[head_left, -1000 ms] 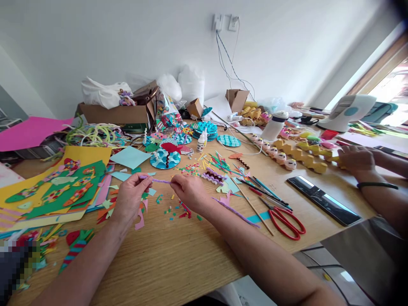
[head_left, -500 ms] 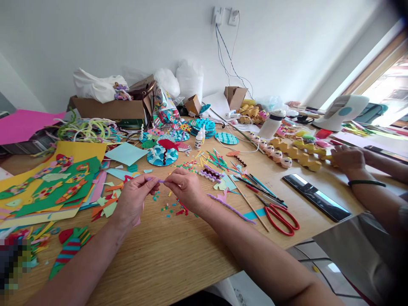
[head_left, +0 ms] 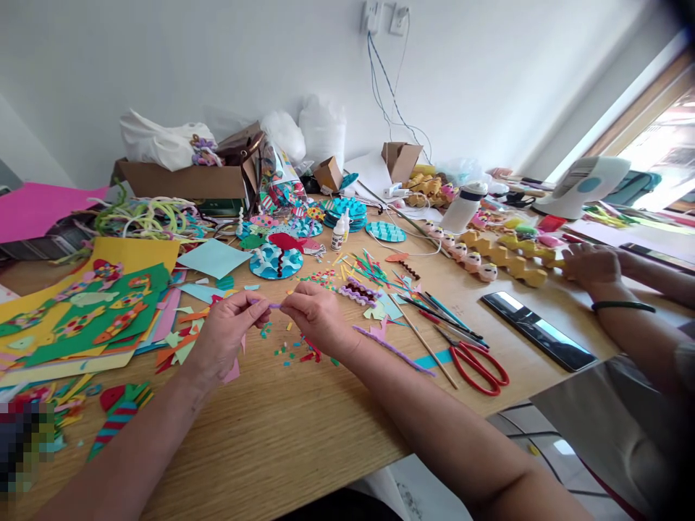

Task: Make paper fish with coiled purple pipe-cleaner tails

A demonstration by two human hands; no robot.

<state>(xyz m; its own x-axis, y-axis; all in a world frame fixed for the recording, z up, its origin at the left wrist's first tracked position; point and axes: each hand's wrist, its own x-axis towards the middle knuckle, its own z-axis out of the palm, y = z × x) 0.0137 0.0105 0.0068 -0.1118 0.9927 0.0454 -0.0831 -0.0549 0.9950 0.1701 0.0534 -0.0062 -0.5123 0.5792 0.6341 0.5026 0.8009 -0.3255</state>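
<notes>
Between my two hands a short length of purple pipe cleaner [head_left: 275,306] is stretched. My left hand [head_left: 233,325] pinches one end of it, and my right hand [head_left: 316,318] pinches the other, with the fingertips a small gap apart. Another purple pipe cleaner [head_left: 394,350] lies on the table by my right wrist. Curled purple and brown pieces [head_left: 358,291] rest behind my right hand. Small paper scraps [head_left: 296,352] are scattered beneath the hands. A blue scalloped disc with a red fish [head_left: 276,260] sits beyond them.
Red-handled scissors [head_left: 478,367], a wooden stick [head_left: 423,340] and a black phone [head_left: 537,330] lie to the right. Another person's hands [head_left: 591,266] touch a yellow egg-carton strip [head_left: 513,263]. Coloured paper sheets [head_left: 135,253] cover the left side. Glue bottles [head_left: 338,235] stand farther back.
The view has shifted slightly. Both my hands keep their pinch on the purple pipe cleaner, in nearly the same place.
</notes>
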